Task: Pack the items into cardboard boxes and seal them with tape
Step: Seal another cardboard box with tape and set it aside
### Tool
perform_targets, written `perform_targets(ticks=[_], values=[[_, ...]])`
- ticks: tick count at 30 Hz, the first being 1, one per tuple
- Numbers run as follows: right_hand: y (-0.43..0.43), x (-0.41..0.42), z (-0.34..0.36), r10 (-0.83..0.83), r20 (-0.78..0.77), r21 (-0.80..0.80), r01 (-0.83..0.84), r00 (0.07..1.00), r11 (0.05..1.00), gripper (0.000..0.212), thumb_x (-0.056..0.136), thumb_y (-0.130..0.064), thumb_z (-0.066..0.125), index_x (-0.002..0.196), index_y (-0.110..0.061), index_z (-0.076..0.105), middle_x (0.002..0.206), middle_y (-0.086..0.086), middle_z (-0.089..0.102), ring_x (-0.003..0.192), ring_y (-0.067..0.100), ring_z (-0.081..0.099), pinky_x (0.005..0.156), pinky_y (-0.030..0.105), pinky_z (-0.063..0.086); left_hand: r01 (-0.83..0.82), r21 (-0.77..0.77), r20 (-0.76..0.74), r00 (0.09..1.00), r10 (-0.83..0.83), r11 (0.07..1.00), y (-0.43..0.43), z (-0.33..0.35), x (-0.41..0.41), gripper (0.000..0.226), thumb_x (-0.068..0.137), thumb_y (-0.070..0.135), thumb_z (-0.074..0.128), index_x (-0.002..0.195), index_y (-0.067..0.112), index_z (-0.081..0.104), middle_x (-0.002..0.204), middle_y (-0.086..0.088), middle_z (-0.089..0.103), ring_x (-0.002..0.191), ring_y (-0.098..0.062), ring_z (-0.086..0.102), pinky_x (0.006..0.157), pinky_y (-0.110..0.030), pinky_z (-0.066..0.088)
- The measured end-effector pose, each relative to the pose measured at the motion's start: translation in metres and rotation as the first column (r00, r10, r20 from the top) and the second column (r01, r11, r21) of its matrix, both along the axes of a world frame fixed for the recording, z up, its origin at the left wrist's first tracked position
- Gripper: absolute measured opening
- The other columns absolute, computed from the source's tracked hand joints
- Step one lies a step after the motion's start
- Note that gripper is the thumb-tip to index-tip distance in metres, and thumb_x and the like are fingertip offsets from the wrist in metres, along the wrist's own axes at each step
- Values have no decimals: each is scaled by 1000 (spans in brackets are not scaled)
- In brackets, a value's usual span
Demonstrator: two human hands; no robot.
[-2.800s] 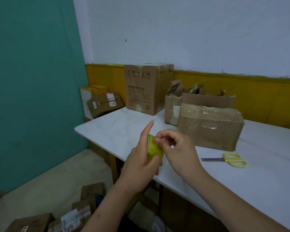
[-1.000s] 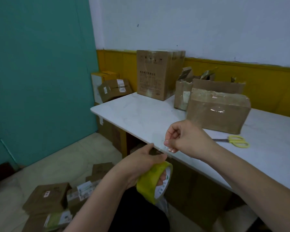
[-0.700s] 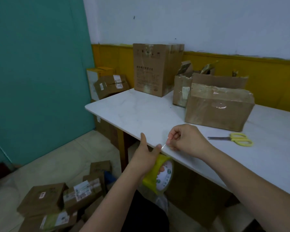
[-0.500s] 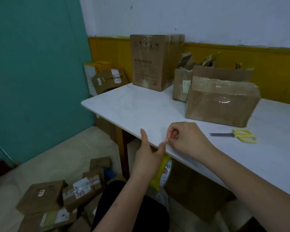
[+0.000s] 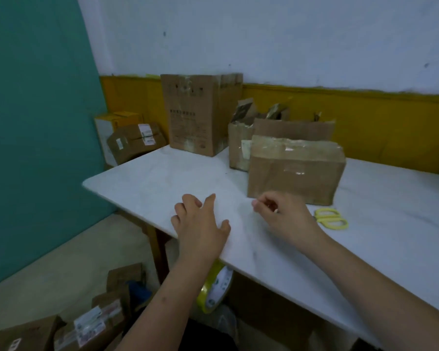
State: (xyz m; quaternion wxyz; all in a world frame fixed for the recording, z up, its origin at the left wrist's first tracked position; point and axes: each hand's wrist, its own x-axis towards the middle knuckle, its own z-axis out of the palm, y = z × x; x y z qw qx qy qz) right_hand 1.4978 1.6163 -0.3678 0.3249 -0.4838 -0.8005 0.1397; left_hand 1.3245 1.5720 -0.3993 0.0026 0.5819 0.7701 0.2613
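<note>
My left hand lies flat with spread fingers on the near edge of the white table. A yellow-green tape roll hangs just below that edge, under my left wrist, and neither hand grips it. My right hand hovers over the table with thumb and fingers pinched together on the end of the clear tape, which is barely visible. Right behind it stands a taped-up brown cardboard box.
Yellow-handled scissors lie right of my right hand. A tall carton and a torn open box stand at the back. Parcels are stacked beyond the table's left end, and several labelled boxes lie on the floor.
My left hand let go of the roll and moved up onto the table edge. My right hand drew further onto the table toward the sealed box. The roll now hangs under the edge.
</note>
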Motion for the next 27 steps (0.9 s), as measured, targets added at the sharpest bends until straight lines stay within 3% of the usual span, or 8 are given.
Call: perform_targets(ticks=[5,9,13,17,20,22,24,27], values=[[15,59,34,-110,-160,159,136,981,978,22,89,-29,67,70,-25,58,70,-11,58,73,3,54,61,14,38,266,355,131,935,-329,896,41,34,24,29,96,28,59,124,21,64,113,4,49,110,-14,49,91,-22,41],[47,99,58,-174,-243,277,240,954,930,18,94,-27,60,76,-22,57,79,-7,58,78,10,53,70,32,45,418,503,-70,892,-446,756,83,79,43,26,98,28,56,119,19,68,113,5,57,106,-7,51,90,-21,44],[88,115,67,-181,-167,361,231,969,903,10,98,-28,53,89,-24,56,106,-6,62,105,16,54,82,32,42,639,295,-327,766,-553,711,126,96,62,43,103,43,43,139,26,57,145,7,51,137,-11,40,112,-37,34],[134,117,74,-249,-199,301,301,948,905,10,96,-40,55,97,-31,51,138,-15,46,131,5,37,97,27,35,688,263,-379,719,-583,677,149,76,69,38,103,44,41,126,31,68,126,11,68,114,-5,59,95,-24,44],[159,116,75,-201,-218,177,242,955,954,21,95,-38,59,111,-30,50,125,-22,46,118,1,45,84,15,37,673,338,-299,739,-603,658,156,70,68,39,101,50,39,117,36,72,113,18,71,101,3,61,80,-12,44],[165,119,72,-169,-240,147,208,956,967,20,94,-32,62,111,-30,52,109,-19,56,101,-1,54,79,18,43,687,341,-264,725,-636,642,162,74,65,41,101,53,37,115,38,73,112,21,70,102,5,60,79,-9,43],[163,125,69,-149,-266,179,201,952,963,14,94,-26,64,104,-31,55,101,-18,61,95,-3,57,78,19,48,723,295,-261,690,-675,624,168,78,61,45,98,60,38,118,39,71,117,21,68,106,4,60,82,-14,48],[156,132,68,-94,-334,210,172,938,963,8,93,-25,63,96,-32,60,93,-19,65,91,-1,61,74,14,48,774,236,-419,627,-657,588,173,73,58,54,91,67,46,123,31,71,123,11,68,109,-6,64,88,-23,51]])
